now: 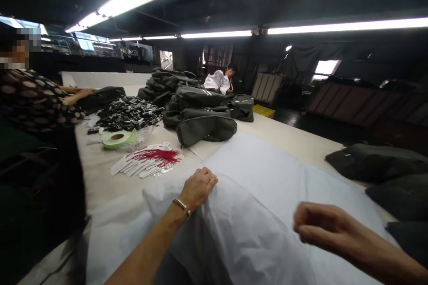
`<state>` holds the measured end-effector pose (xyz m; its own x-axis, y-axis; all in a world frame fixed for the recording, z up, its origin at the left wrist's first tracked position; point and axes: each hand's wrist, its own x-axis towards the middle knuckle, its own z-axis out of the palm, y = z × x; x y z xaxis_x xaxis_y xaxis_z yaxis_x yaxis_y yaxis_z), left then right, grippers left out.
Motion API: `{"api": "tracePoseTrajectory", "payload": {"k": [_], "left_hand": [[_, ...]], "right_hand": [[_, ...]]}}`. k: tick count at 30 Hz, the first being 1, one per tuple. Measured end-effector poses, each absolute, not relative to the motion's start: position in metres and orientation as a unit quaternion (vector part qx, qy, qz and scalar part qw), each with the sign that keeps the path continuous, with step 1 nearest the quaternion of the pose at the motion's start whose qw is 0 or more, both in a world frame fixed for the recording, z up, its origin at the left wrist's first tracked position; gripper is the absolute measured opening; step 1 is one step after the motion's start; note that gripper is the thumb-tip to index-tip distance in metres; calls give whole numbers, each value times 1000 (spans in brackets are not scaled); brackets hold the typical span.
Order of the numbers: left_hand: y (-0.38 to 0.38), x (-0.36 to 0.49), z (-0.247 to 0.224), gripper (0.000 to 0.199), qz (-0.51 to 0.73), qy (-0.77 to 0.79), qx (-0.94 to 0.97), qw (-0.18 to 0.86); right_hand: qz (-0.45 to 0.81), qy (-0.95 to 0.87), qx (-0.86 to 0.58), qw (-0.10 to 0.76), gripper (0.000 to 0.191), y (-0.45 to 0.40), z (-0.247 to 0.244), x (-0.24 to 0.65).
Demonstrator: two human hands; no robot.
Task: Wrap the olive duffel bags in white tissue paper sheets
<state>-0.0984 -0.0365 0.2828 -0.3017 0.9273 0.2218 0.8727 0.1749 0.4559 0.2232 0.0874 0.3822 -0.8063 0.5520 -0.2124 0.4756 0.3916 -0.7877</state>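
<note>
The thin white sheet (247, 227) lies rumpled on the table's (287, 135) near side; the left hand (198, 188), fingers bent closed, grips its upper fold; the right hand (323, 222) hovers beside it, half-curled and blurred, whether holding anything I can't tell; beyond sit red-stringed tags (147, 162), green tape (112, 144), dark bags (205, 129).

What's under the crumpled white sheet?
Flat white sheeting shows past its edges, with the table beyond. Whatever lies directly beneath the crumpled white sheet, where the left hand holds it, is covered.
</note>
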Motion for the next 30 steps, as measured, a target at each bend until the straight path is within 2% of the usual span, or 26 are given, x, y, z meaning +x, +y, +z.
{"api": "tracePoseTrajectory", "payload": {"k": [3,6,12,15,18,21,23,25,30], "left_hand": [[-37,-98,284,32,261,768,581,60],[-37,-99,282,27,263,771,576,64],[-39,-102,278,18,280,768,570,87],[-40,-103,273,17,294,759,574,88],[-40,-105,266,20,301,746,592,46],[-42,-109,261,26,292,726,623,-23],[-44,-112,259,28,279,720,633,-58],[-45,-116,258,28,265,716,641,-84],[-43,-123,254,27,258,697,656,-133]], "right_hand": [[528,-819,-201,-95,28,93,393,115],[535,-800,-182,-200,31,113,376,43],[431,-822,-211,-307,34,153,335,3],[388,-834,-211,-330,36,156,334,-2],[303,-885,-196,-295,43,158,333,-2],[276,-918,-170,-229,76,168,321,4],[355,-896,-148,-222,104,178,301,9],[462,-844,-123,-243,119,187,274,14],[639,-713,-124,-261,120,206,209,31]]}}
